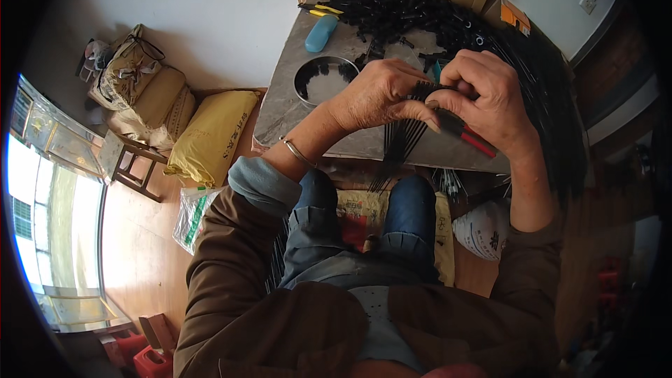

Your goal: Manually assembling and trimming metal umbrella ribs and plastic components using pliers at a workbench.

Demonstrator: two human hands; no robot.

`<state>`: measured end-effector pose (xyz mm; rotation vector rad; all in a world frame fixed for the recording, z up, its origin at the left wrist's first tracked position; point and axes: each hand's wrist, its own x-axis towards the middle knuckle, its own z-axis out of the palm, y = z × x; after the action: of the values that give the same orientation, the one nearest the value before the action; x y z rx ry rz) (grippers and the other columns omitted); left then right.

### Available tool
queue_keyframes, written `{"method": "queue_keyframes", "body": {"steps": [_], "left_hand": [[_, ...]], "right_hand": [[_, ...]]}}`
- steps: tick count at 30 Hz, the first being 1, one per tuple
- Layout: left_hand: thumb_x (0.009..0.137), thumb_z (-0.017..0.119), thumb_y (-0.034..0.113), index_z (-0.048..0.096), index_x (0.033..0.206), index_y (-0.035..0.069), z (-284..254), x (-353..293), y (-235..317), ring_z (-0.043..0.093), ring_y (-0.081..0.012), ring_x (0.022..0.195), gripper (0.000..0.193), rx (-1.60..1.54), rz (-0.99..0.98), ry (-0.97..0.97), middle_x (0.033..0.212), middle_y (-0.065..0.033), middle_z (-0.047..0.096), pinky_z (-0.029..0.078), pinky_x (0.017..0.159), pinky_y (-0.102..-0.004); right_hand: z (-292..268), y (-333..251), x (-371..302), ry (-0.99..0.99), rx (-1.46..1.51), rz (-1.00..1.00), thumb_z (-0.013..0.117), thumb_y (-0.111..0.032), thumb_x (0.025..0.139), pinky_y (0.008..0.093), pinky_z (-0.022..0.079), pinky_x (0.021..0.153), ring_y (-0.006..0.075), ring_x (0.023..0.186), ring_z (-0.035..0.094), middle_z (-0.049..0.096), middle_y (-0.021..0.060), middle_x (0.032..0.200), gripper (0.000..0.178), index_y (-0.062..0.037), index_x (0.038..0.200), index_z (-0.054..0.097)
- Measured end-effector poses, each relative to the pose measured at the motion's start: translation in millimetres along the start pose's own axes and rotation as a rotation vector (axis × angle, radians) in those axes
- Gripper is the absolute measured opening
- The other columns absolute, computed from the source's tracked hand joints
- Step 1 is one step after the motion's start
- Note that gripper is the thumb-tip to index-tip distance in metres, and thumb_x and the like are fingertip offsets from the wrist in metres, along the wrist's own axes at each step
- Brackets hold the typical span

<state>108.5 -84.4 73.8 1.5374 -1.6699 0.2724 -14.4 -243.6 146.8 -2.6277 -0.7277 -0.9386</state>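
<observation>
My left hand point(392, 92) is closed around a bunch of thin black rods point(404, 141), which hang below it over the table's near edge. Their short dark ends point(424, 88) stick out in a row between the two hands. Close on its right, my right hand point(488, 94) has its fingers curled and pinched at those ends; what is inside the pinch is hidden. Below that hand shows a red handle point(478, 142) of a tool with a dark part. Whether it is held or lies on the table I cannot tell.
On the grey table point(280, 108) stand a round metal tin point(301, 87) with black bits and a blue case point(321, 33). A heap of black parts point(420, 17) fills the back, and long black rods point(553, 98) the right. Yellow sacks point(210, 133) and a wooden stool point(136, 171) are left.
</observation>
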Motion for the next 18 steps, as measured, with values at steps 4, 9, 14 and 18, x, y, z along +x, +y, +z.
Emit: {"method": "queue_keyframes", "body": {"steps": [4, 9, 14, 18], "left_hand": [[0.065, 0.079, 0.04, 0.068, 0.093, 0.003, 3.7, 0.4, -0.8, 0.065, -0.0311, 0.085, 0.048, -0.01, 0.003, 0.006, 0.09, -0.0125, 0.069, 0.051, 0.076, -0.0378], [0.069, 0.077, 0.043, 0.063, 0.071, 0.003, 8.5, 2.9, -2.1, 0.06, -0.0328, 0.067, 0.042, -0.068, 0.021, 0.087, 0.067, -0.0117, 0.06, 0.048, 0.059, -0.0385], [0.07, 0.078, 0.038, 0.064, 0.072, 0.005, 8.8, -0.3, 3.5, 0.061, -0.0314, 0.067, 0.036, -0.149, -0.057, 0.07, 0.07, -0.0107, 0.061, 0.049, 0.059, -0.0374], [0.068, 0.081, 0.033, 0.063, 0.098, 0.003, 38.0, -21.0, -5.8, 0.06, -0.0327, 0.091, 0.046, -0.208, -0.051, 0.108, 0.099, -0.0141, 0.063, 0.048, 0.081, -0.0384]], "right_hand": [[11.3, 7.9, -6.6, 0.047, 0.047, -0.008, 0.082, -0.02, 0.063, 0.0278, 0.04, 0.055, 0.0124, 0.053, 0.05, 0.053, -0.0015, 0.063, 0.032, -0.0089, 0.072, 0.054], [12.7, 1.4, 2.9, 0.144, 0.128, -0.025, 0.082, -0.024, 0.064, 0.0268, 0.048, 0.052, 0.013, 0.057, 0.056, 0.055, 0.0003, 0.069, 0.037, -0.0093, 0.093, 0.064], [23.1, 2.8, 8.3, 0.135, 0.126, -0.136, 0.081, -0.022, 0.066, 0.0272, 0.047, 0.05, 0.0135, 0.056, 0.056, 0.057, 0.0025, 0.073, 0.04, -0.0067, 0.099, 0.065], [32.4, 4.9, 5.9, 0.144, 0.07, -0.199, 0.079, -0.009, 0.069, 0.0285, 0.046, 0.048, 0.0175, 0.056, 0.06, 0.059, 0.0059, 0.071, 0.023, -0.0022, 0.084, 0.063]]}}
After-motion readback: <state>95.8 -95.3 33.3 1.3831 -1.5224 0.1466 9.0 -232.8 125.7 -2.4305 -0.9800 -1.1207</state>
